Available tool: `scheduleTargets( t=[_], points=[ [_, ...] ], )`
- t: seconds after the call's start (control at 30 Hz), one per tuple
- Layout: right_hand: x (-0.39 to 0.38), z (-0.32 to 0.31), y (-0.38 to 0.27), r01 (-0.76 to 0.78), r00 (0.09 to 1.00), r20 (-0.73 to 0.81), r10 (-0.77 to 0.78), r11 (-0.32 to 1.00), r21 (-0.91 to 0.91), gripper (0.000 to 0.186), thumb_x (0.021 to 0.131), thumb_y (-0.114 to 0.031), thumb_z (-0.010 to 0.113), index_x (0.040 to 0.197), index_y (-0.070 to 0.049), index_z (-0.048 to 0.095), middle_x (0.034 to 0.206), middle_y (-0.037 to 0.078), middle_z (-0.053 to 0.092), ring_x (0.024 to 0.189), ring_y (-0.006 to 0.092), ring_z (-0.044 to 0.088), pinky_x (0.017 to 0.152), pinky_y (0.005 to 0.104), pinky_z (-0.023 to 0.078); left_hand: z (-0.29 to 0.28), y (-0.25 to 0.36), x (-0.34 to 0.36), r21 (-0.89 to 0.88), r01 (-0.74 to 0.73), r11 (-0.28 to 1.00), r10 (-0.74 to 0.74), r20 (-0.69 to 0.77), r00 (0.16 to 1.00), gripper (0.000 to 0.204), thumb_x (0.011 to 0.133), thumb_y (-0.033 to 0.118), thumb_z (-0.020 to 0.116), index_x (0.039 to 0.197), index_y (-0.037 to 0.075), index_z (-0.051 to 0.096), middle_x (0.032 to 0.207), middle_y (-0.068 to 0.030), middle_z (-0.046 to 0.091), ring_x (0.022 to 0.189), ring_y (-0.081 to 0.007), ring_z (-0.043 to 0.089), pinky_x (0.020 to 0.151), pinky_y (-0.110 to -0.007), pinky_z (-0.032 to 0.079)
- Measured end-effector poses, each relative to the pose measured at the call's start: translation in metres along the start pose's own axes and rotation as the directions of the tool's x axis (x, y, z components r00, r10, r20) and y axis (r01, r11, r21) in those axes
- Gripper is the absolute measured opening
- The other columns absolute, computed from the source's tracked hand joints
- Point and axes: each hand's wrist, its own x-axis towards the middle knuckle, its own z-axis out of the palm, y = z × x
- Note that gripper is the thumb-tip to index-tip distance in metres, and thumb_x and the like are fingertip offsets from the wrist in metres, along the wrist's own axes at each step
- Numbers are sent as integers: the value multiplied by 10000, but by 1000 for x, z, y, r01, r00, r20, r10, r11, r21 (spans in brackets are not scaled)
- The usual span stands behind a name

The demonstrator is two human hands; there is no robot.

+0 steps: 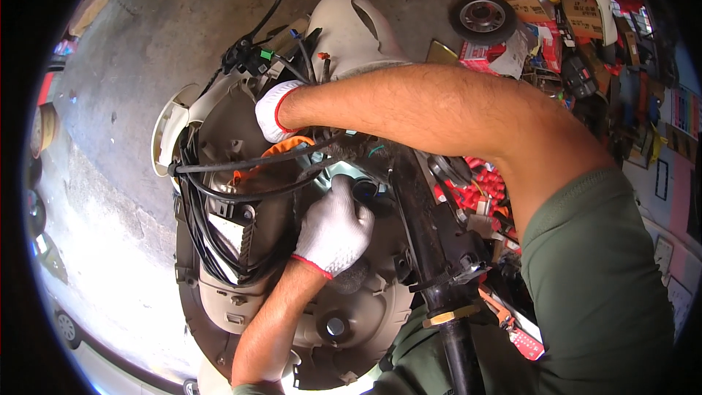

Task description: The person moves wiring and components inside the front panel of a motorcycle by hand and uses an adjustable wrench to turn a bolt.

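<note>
Scooter (241, 300) front stripped, cables (241, 164) exposed; my left hand (335, 230) clamps a black part, right hand (272, 111) grips wiring above. Reassembly pending.

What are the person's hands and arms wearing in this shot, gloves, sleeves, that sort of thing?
Both hands wear white knitted work gloves with a thin red edge at the cuff: the left hand and the right hand. Both forearms are bare below the gloves. On the right arm a short olive-green sleeve covers the upper arm and shoulder. No watch, band or marking shows on either arm.
</note>
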Motion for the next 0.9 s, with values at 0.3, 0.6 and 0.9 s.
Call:
scheduleTargets(
  t=[0.3,0.6,0.9],
  points=[
    [-12,3,-3,26,994,-105,-22,999,39,337,792,-213,615,1049,-61,772,1058,155,746,959,312,721,809,426,564,-1,1,-1,-5,10,1000,-10,19,1000,370,878,154,570,1157,-23,405,814,-325,625,774,-526,620,690,-606,506],
    [-23,-14,-11,0,999,-46,0,1000,-5,418,836,-238,568,1199,-101,723,1210,113,718,1077,294,700,883,470,549,1,1,1,-16,-4,1000,4,14,1000,367,880,155,571,1159,-21,412,805,-319,626,775,-526,617,688,-602,502],
    [-43,-29,-20,29,990,-139,-30,1000,-8,330,771,-226,603,1004,-70,776,996,152,751,913,320,723,770,450,563,5,-2,3,-30,-23,999,22,-12,1000,362,883,146,561,1163,-20,404,808,-327,623,776,-529,617,681,-600,502]
  ],
)
